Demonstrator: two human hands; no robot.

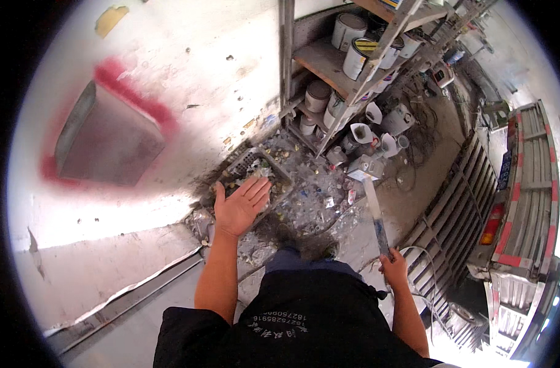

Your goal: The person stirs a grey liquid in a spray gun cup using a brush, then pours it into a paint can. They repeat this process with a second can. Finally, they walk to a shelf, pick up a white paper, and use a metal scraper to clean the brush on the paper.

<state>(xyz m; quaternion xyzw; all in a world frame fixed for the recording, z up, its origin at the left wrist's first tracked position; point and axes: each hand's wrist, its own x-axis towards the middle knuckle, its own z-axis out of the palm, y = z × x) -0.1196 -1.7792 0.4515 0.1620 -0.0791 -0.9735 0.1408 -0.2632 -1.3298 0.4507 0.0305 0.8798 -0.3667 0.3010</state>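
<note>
My left hand [243, 205] is stretched out with the palm up and the fingers spread, holding nothing. It hovers over a plastic crate [284, 175] with rubbish in it. My right hand [395, 270] grips the near end of a long, flat, paint-stained strip [375, 211], pale toward its far end and dark with a blue smear nearer my fingers. Whether it is a stirring stick or a scraper I cannot tell. The far tip points at a square metal tin [366, 167] on the floor, and I cannot tell if they touch.
Metal shelves [320, 58] with paint cans [356, 58] stand ahead. Scraps litter the floor [310, 196]; containers [361, 132] crowd the shelf's foot. A slatted metal frame [455, 214] and a vehicle's rear [525, 190] occupy the right. A grey, red-edged panel [111, 144] is on the left wall.
</note>
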